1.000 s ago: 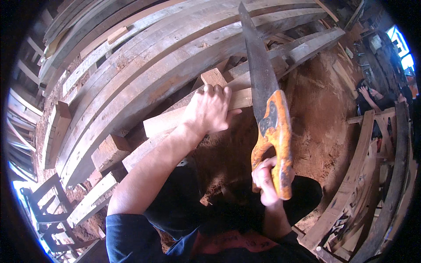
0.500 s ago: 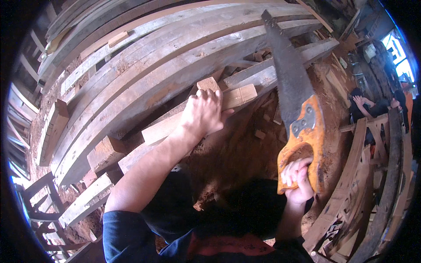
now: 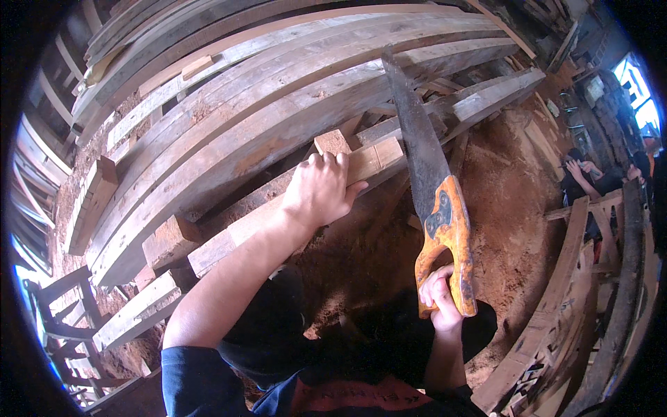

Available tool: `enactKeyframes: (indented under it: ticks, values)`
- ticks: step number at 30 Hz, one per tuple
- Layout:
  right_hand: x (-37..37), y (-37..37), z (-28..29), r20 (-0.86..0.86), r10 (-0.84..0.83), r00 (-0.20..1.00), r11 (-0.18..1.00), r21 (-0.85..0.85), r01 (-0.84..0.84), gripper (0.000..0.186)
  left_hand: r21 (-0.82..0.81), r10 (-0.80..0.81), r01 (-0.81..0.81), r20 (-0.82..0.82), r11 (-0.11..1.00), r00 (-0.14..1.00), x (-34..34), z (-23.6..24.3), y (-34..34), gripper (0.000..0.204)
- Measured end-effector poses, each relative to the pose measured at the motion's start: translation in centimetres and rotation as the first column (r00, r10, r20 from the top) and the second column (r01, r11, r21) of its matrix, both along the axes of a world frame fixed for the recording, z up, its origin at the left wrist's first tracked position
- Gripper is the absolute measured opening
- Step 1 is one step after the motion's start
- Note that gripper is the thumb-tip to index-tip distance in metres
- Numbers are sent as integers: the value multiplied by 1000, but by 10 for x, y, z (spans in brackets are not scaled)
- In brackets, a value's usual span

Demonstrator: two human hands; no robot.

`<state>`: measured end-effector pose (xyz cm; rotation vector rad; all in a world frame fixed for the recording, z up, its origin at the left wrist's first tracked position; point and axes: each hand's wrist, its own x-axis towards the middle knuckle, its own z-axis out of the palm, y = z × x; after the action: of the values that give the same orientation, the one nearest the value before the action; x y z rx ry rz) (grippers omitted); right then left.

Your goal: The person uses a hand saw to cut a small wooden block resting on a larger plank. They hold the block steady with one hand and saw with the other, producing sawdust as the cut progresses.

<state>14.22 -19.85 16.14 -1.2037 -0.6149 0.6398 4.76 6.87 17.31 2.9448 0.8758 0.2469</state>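
Two hands work here: your left hand [image 3: 321,189] presses flat, fingers spread, on the plank [image 3: 361,165] to steady it, while your right hand [image 3: 439,297] is clamped around the saw [image 3: 434,201], blade raised beside the plank's end.

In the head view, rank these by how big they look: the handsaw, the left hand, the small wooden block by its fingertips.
1. handsaw, by far the longest
2. left hand
3. small wooden block, partly hidden by the fingers, so unsure

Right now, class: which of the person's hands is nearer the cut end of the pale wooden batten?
Left. The left hand presses on the batten beside its cut end; the right hand grips the handsaw handle, lower and apart.
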Motion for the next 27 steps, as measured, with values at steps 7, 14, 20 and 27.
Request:
enactKeyframes:
  ticks: [7,14,20,27]
  values:
    - [-2,0,-11,-108,-32,994,997,67,40,18,-24,-18,19,72,1000,997,0,2,3,60]
    - [1,-10,-25,19,-30,999,997,-64,31,10,-2,-43,43,63,999,997,0,-1,7,58]
    - [-1,-8,-23,118,-42,992,984,-164,61,11,45,-40,37,66,998,997,-1,-2,3,60]
    - [-1,-13,-22,172,-37,984,973,-220,75,14,54,-59,54,99,997,993,-4,-4,3,58]
